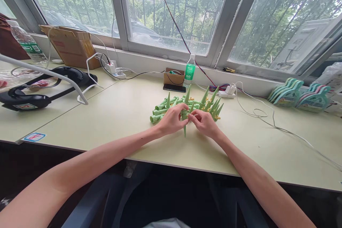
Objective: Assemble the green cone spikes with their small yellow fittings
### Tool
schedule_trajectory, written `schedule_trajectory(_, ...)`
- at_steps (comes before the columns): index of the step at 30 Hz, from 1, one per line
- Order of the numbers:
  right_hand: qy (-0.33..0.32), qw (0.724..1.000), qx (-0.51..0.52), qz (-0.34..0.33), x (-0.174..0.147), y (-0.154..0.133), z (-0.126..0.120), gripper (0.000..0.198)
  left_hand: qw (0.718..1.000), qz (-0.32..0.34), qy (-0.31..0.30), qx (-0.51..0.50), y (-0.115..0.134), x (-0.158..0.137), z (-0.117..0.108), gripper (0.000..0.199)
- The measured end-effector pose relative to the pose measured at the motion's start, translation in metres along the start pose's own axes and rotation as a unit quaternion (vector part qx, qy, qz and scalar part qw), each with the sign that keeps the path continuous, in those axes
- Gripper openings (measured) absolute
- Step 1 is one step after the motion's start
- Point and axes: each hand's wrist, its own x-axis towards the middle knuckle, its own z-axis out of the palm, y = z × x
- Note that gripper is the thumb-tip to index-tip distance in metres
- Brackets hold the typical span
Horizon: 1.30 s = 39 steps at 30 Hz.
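Observation:
My left hand (171, 119) is closed around a green pointed plastic piece (184, 130), whose long tip points down toward the table. Its collar shows between my thumb and fingers. My right hand (205, 123) meets it from the other side, fingertips pinched at the collar; whatever they grip is too small to make out. Just behind both hands lies a pile of similar green plastic pieces (157, 112), some tubular and some tapering to upright spikes (204, 97). Small yellow parts (217, 118) show among the spikes at the right of the pile.
Behind the pile are a phone (174, 88), a small cardboard box (173, 77) and a water bottle (190, 69). A power strip (226, 94) trails a white cable rightward. Green and pink plastic items (312, 98) stand far right. A black headset (25, 96) and carton (71, 48) sit left.

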Motion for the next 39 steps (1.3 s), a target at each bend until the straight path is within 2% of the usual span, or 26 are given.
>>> schedule_trajectory(4, -0.007, 1.0, -0.003, -0.008, 0.0001, -0.0001, 0.0001, 0.036, 1.0, 0.002, -0.003, -0.005, 0.0004, -0.0001, 0.0002, 0.024)
schedule_trajectory(17, 0.016, 1.0, 0.0, -0.006, 0.0019, 0.004, 0.0014, 0.054, 1.0, -0.001, -0.013, -0.014, 0.0009, 0.0, 0.0005, 0.026)
schedule_trajectory(20, 0.024, 1.0, -0.002, 0.001, 0.0013, 0.0022, 0.0006, 0.048, 1.0, -0.002, -0.006, -0.007, 0.0002, 0.0004, 0.0003, 0.026)
schedule_trajectory(23, 0.0, 1.0, 0.004, 0.0, 0.0, 0.0001, -0.0002, 0.036, 1.0, -0.004, -0.004, -0.005, 0.0, 0.0005, 0.0001, 0.025)
schedule_trajectory(27, -0.013, 1.0, -0.001, -0.009, -0.0007, -0.0001, -0.0004, 0.033, 1.0, -0.003, -0.01, -0.007, 0.0003, -0.0002, 0.0009, 0.025)
schedule_trajectory(39, 0.011, 1.0, -0.004, -0.008, 0.001, 0.0021, 0.001, 0.053, 1.0, 0.005, -0.012, -0.003, -0.0002, 0.0001, 0.0018, 0.026)
